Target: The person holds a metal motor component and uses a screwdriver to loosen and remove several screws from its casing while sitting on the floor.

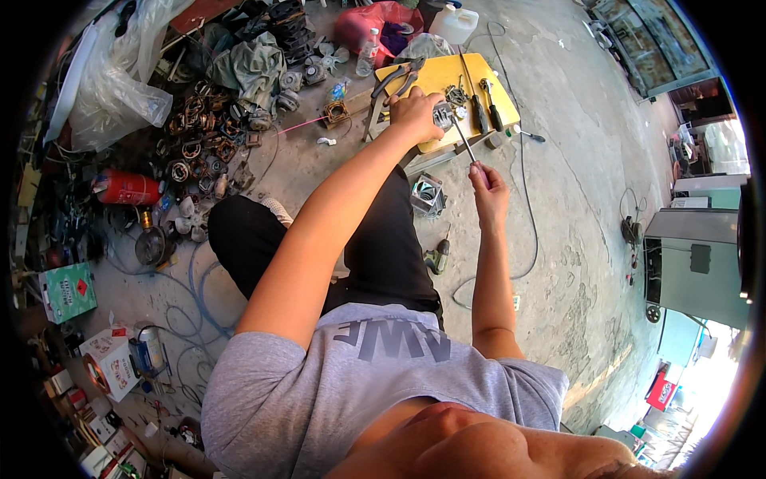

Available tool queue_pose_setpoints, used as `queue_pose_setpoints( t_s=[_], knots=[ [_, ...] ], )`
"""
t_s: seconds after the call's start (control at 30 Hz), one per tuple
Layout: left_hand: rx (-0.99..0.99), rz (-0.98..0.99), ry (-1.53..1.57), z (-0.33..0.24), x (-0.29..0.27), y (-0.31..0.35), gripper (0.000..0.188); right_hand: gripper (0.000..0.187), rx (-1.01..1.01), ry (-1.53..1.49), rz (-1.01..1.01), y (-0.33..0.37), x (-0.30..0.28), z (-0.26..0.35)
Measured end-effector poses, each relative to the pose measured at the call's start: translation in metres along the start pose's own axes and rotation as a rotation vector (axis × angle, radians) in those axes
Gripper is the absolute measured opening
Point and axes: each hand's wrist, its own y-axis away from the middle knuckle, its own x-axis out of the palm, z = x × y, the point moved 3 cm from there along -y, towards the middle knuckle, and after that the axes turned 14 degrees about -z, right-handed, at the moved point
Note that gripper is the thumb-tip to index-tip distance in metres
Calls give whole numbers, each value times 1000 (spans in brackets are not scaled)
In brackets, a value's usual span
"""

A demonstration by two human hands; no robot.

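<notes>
My left hand (413, 112) reaches out over a yellow board (447, 76) and grips a small grey metal part (443, 116) at its near edge. My right hand (488, 191) is closed around the handle of a long screwdriver (464, 140), whose shaft runs up to the metal part. On the board lie pliers (399, 78), two dark-handled screwdrivers (487, 108) and a small coil of wire (456, 96).
A square metal motor frame (428, 194) and a small green tool (436, 257) lie on the concrete by my knee. A heap of copper windings and motor parts (199, 136), a red cylinder (126, 188), plastic bags and boxes fill the left. A grey cabinet (690, 263) stands right.
</notes>
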Motion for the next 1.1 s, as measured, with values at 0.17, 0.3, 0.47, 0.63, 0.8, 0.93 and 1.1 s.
queue_pose_setpoints(
  t_s=[0.17, 0.3, 0.47, 0.63, 0.8, 0.93, 1.1],
  knots=[
    [-2, 14, -22, -1, -1, -2, 79, 24, -367, 103, -202, 14, -1, 24],
    [-13, 27, -11, 0, -2, -1, 78, 34, -189, 24, -64, 9, 0, 11],
    [-3, 21, -22, 0, 1, 0, 78, 49, 786, -772, 397, -2, -5, -6],
    [-3, 35, -28, -3, 1, -1, 78, 47, 906, -916, 862, -12, -5, -35],
    [-10, 31, -18, -2, -1, 0, 78, 26, -121, 81, 8, -1, -6, 0],
    [-12, 15, 6, 0, 0, -1, 78, 24, -6, 46, -26, 5, -7, 8],
    [-14, 27, 36, -1, -4, -1, 77, 45, 791, -682, 334, 6, -4, -1]
  ],
)
